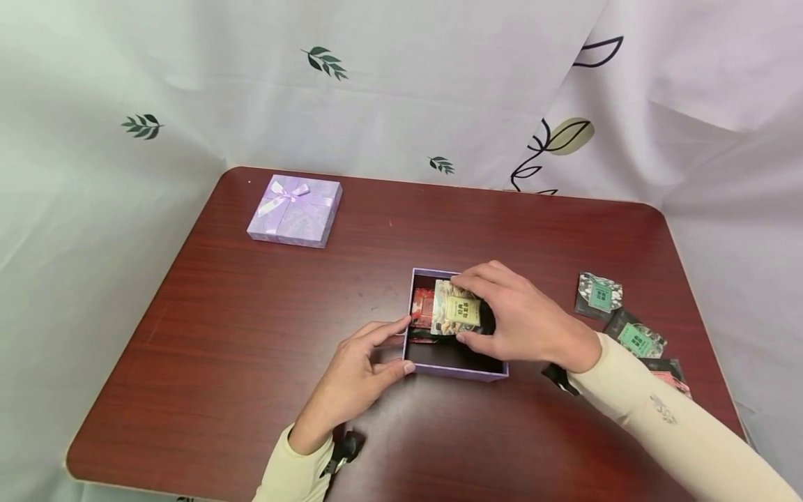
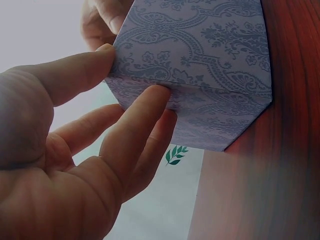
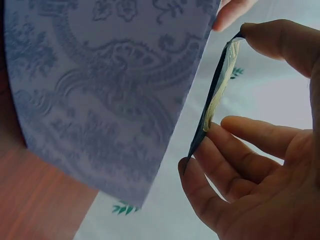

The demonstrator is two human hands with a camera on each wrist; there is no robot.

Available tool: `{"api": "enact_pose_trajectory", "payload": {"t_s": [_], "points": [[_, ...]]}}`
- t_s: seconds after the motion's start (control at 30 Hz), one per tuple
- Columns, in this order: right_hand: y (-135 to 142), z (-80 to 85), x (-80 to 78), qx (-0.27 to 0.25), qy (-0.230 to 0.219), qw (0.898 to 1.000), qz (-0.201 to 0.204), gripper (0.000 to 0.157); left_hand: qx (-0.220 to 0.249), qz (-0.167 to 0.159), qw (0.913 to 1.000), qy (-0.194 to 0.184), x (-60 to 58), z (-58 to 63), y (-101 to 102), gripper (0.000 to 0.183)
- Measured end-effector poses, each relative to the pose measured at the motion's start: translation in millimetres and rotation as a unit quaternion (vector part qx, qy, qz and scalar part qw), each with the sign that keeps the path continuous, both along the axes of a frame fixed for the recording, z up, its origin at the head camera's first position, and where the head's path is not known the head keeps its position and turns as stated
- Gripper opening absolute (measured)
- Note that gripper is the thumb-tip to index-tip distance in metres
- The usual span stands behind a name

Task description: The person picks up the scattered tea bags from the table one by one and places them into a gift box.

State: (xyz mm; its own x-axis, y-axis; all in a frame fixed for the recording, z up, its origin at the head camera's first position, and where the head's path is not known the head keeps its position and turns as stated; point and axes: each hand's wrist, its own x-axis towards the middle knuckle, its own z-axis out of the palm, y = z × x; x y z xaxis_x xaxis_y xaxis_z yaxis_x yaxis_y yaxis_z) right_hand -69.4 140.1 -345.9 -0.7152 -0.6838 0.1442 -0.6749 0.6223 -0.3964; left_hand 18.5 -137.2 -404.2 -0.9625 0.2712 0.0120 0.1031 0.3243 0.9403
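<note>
My right hand (image 1: 517, 314) pinches a flat tea packet (image 1: 454, 309) with a pale leafy print and yellow-green label, thumb on one edge and fingers on the opposite one. It holds the packet over a lilac open box (image 1: 452, 369) with a dark inside. In the right wrist view the packet (image 3: 220, 85) appears edge-on beside the patterned box wall. A red tea packet (image 1: 422, 307) lies inside the box at the left; another below it is mostly hidden. My left hand (image 1: 360, 373) rests its fingertips and thumb against the box's near left corner, fingers fairly straight.
A lilac lid (image 1: 297, 209) with a ribbon bow lies at the back left of the dark red table (image 1: 207, 348). On the right are two green-labelled packets (image 1: 599, 295) and a red-labelled packet (image 1: 668, 376). White leaf-printed cloth (image 1: 389, 104) hangs behind.
</note>
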Motion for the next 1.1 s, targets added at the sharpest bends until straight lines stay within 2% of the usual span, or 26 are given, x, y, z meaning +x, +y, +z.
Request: {"api": "enact_pose_trajectory", "payload": {"t_s": [0.13,0.33,0.63,1.1], "points": [[-10,-5.1,-3.5,-0.007,0.001,1.000,0.015,0.070,0.002,-0.001,1.0000,-0.005,0.0,0.6,0,0.066],[-23,-14.6,-6.4,0.010,0.008,1.000,0.016,0.068,0.006,0.001,0.9998,-0.018,0.0,2.3,0,0.066],[-35,-31.2,-4.2,0.044,0.057,0.997,0.018,0.064,-0.011,0.004,0.9998,-0.013,0.5,2.4,0,0.065],[-42,-43.0,-4.7,0.056,0.056,0.997,0.010,0.064,-0.024,0.003,0.9997,0.001,0.0,0.7,0,0.064]]}}
